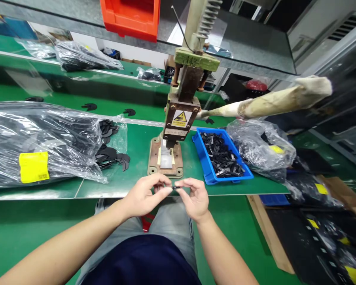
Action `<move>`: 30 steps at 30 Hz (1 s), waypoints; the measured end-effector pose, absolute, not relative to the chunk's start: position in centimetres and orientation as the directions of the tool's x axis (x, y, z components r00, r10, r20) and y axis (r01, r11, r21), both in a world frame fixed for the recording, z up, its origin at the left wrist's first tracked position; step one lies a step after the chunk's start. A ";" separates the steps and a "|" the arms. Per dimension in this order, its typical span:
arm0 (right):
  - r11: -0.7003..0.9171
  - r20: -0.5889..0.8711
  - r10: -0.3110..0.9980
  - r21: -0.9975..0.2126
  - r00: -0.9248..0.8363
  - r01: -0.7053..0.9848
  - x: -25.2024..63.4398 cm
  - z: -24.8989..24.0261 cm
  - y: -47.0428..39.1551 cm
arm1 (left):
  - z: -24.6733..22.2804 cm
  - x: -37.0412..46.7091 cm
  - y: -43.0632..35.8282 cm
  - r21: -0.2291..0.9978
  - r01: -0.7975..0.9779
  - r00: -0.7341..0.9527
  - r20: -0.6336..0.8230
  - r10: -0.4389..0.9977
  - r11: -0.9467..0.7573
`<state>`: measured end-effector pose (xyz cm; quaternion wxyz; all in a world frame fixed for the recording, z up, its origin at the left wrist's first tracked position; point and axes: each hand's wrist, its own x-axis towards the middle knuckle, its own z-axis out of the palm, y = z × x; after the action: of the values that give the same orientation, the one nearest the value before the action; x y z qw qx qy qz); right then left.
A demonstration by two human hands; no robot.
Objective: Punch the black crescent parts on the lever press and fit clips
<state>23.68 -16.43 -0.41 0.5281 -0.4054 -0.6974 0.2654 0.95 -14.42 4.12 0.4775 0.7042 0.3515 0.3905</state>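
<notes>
Both of my hands meet at the near edge of the green bench, in front of a hand press (pixel 180 122). Between the fingertips is a small black part (pixel 175 187), mostly covered, so its exact kind is unclear. My left hand (pixel 150 194) pinches it from the left with thumb and forefinger. From the other side, my right hand (pixel 195 196) pinches it too. Just beyond the fingers sits the press's base plate (pixel 178 158) with a pale block (pixel 166 159) on it, under the ram. A blue bin (pixel 207 174) of small black parts stands to the right.
A large clear bag (pixel 56 146) of flat black pieces lies at left, some spilling from its mouth. The press's wrapped lever (pixel 267 102) juts out to the right. Beyond the blue bin rests another plastic bag (pixel 261 142). An orange bin (pixel 130 21) sits on the shelf above.
</notes>
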 end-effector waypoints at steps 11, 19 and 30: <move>0.594 0.530 0.802 -0.654 -0.276 0.469 25.7 6.0 -13.2 | 2.1 -0.1 -10.3 0.971 -0.175 0.497 -0.053 0.866 0.160; 0.870 0.879 0.472 -0.477 0.066 0.123 28.1 20.8 -5.3 | -0.1 -1.3 -1.8 0.830 0.418 0.251 0.285 0.925 -0.369; 0.883 0.888 0.455 -0.459 0.061 0.093 23.9 19.2 -7.4 | 0.6 -0.2 0.3 0.444 0.559 0.572 0.405 0.713 -0.700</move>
<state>23.88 -7.40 19.23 0.6995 -0.2037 -0.6726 0.1297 -0.17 0.28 0.57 0.1344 0.8763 0.3631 0.2868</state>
